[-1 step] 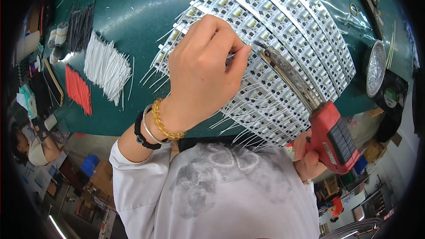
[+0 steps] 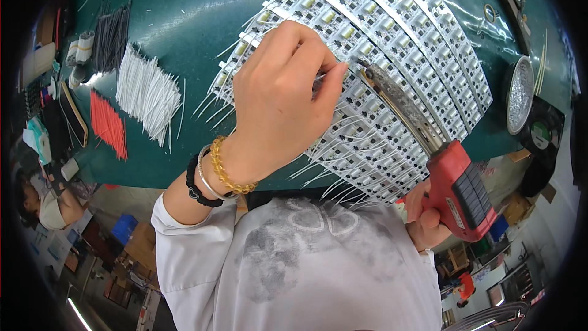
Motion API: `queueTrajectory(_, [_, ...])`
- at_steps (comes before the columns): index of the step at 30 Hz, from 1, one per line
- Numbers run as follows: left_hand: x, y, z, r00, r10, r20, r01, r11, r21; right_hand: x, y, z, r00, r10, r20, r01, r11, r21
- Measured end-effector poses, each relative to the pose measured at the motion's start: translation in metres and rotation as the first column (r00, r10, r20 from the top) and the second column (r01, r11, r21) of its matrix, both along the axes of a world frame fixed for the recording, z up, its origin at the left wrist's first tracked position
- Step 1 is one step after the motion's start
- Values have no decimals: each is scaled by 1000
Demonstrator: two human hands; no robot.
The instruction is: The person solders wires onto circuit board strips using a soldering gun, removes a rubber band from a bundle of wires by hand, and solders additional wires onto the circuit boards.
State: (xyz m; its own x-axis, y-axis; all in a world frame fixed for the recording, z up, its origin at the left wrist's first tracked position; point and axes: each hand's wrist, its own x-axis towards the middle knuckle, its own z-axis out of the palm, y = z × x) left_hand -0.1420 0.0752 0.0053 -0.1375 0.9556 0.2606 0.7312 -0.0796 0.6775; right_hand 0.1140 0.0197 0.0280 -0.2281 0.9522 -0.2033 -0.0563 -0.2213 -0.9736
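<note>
My left hand [image 2: 283,89] is over a large panel of white circuit boards [image 2: 422,55], its thumb and forefinger pinched together. Whatever lies between the fingertips is hidden from view. In my right hand [image 2: 425,224] is a soldering iron [image 2: 459,193] with a red handle and a long metal barrel. The iron slants up and left across the boards, its dark tip close to my left fingertips; I cannot tell whether it touches a board. Thin white wires [image 2: 349,129] stick out along the panel's near and left edges.
On the green table [image 2: 202,0], left of the panel, lie bundles of white wires [image 2: 147,89], red wires [image 2: 108,124] and black wires [image 2: 111,37]. A round metal dish [image 2: 520,95] stands at the right edge. Another person [image 2: 58,205] is at the far left.
</note>
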Motion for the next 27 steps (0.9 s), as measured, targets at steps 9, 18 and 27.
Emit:
queueTrajectory(9, [-1, 0, 0, 1000, -9, -15, 9, 1000, 21, 5, -6, -13, 996, -87, -27, 90, 988, 122])
queueTrajectory(18, [0, 0, 1, 1000, -7, -14, 7, 1000, 15, 9, -13, -15, 992, -114, 62, 109, 991, 83])
queueTrajectory(27, [-1, 1, 0, 1000, 0, -13, 0, 1000, 18, -11, 2, 2, 995, -89, 34, 87, 995, 50])
